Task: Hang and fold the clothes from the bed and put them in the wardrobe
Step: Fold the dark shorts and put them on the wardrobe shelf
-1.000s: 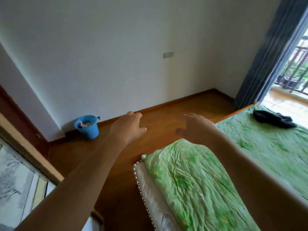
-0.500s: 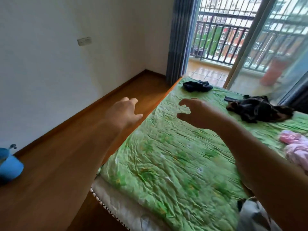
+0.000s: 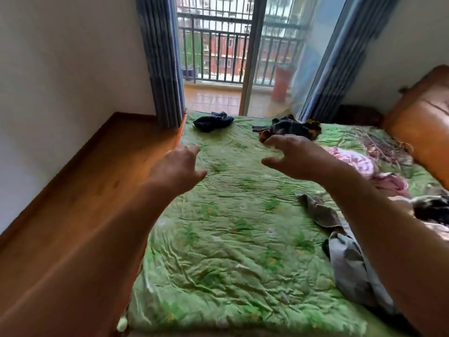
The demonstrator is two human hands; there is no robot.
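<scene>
Clothes (image 3: 318, 212) lie scattered over the bed (image 3: 230, 239): a dark navy garment (image 3: 213, 121) bunched at the far edge, a dark patterned garment (image 3: 291, 127) to its right, a pink garment (image 3: 352, 161) near the headboard (image 3: 422, 117), and a grey garment (image 3: 349, 261) crumpled along the right side, partly hidden by the right forearm crossing over it. Beyond the bed, pleated blue curtains (image 3: 162, 62) frame a glass door onto a balcony with a metal railing (image 3: 218, 49). A wooden floor (image 3: 85, 178) runs along the left. The bed cover is green, quilted and wrinkled; the headboard is smooth and orange-brown. Left hand (image 3: 178, 170) and right hand (image 3: 296, 158) hover above the cover, fingers spread and slightly bent, each grip wide, holding nothing
</scene>
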